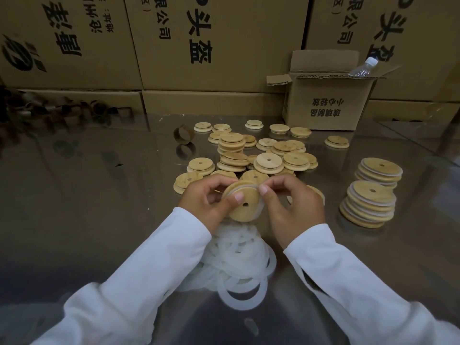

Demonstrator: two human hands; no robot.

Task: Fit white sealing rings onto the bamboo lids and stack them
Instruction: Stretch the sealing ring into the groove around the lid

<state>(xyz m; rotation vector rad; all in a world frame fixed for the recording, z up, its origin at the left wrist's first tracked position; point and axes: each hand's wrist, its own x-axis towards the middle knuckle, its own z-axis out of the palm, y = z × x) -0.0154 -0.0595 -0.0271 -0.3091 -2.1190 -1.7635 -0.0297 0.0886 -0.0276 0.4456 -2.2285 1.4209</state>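
Head-camera view of a reflective metal table [87, 195] at which a person in long white sleeves [154, 265] works. Both hands are raised just above the table surface and close on a single bamboo lid [245, 204], a round disc with a small centre hole, tilted toward the camera. The left hand [206, 197] grips the lid's left edge, thumb pressed on its face and fingers curled behind. The right hand [293, 202] grips the right edge, thumb and forefinger pinching a white sealing ring [260, 207] that lies partly around the lid's rim; how far the ring is seated cannot be told. Directly below the hands, between the forearms, lies a loose heap of white sealing rings [239, 267]. Beyond the hands, a scattered pile of ringless bamboo lids [263, 155] covers the middle of the table, some lying singly and some in short stacks. To the right stand two stacks of lids with white rings showing at their edges: a nearer stack [368, 205] and a farther stack [379, 171], set just beside each other. An open cardboard box [326, 105] holding a clear plastic bottle [363, 67] sits at the far edge, before a wall of large printed cartons [211, 46]. A small cardboard ring [183, 134] stands left of the pile.
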